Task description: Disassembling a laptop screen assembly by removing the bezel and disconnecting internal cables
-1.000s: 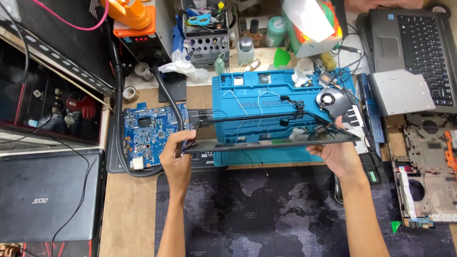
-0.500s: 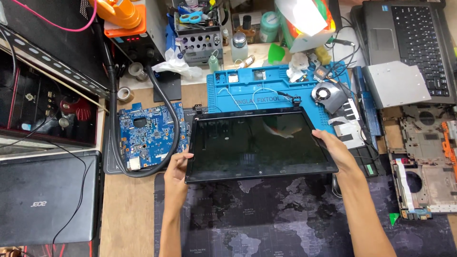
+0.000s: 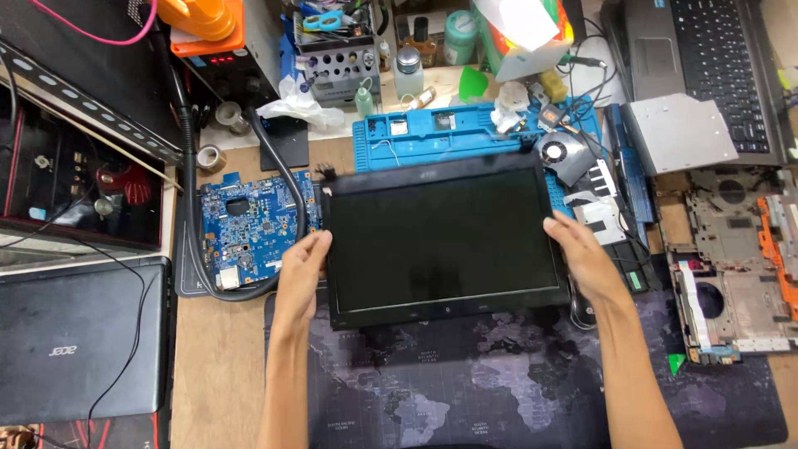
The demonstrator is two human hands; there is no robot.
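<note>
I held the screen (image 3: 445, 241) by its two side edges, my left hand (image 3: 301, 268) closed on the left edge and my right hand (image 3: 582, 254) closed on the right edge. The screen lay flat with its dark glass up, over the blue mat (image 3: 465, 133) and the top of the dark map mat (image 3: 499, 382). Left of the screen was the blue board (image 3: 249, 229), and right of it the fan (image 3: 555, 152).

Black rectangular laptop screen (image 3: 445, 241) (dark) mid-bench.

Open dark mat (image 3: 499, 391) below the screen panel (image 3: 445, 241); circuit board (image 3: 249, 229), fan (image 3: 559, 154) crowding its sides.
</note>
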